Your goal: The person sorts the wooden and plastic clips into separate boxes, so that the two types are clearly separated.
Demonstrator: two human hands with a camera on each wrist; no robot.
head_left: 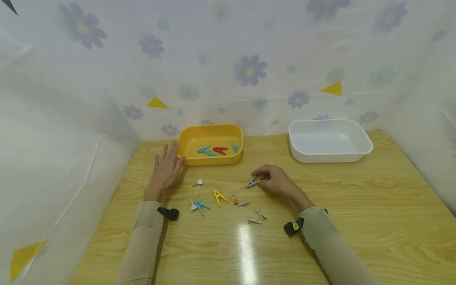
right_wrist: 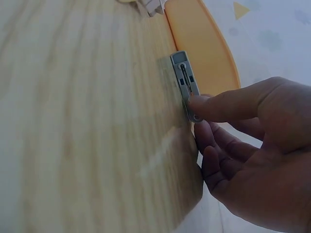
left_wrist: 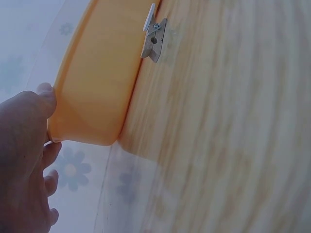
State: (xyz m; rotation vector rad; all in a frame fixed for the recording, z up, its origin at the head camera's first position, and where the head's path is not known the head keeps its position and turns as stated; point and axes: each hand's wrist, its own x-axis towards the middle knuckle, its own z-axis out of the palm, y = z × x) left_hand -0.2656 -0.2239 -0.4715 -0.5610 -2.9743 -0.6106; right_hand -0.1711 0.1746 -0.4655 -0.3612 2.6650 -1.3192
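A grey clothespin [head_left: 252, 182] lies on the wooden table [head_left: 356, 206] in front of the yellow tray [head_left: 210, 161]. My right hand [head_left: 265, 179] pinches its near end with curled fingers. The right wrist view shows a fingertip [right_wrist: 201, 104] pressed on the end of the grey clothespin [right_wrist: 186, 82], with the yellow tray [right_wrist: 204, 43] beyond. My left hand [head_left: 166, 166] lies flat on the table, its straight fingers against the tray's left corner. In the left wrist view the thumb [left_wrist: 46, 97] touches the yellow tray's wall [left_wrist: 97, 82].
The yellow tray holds blue clips [head_left: 206, 150] and a red clip [head_left: 220, 150]. Several small clips lie loose between my arms, among them a yellow one [head_left: 219, 196], a blue one [head_left: 202, 206] and a white-heart one [head_left: 198, 182] [left_wrist: 154, 39]. A white tray [head_left: 329, 157] stands at the back right.
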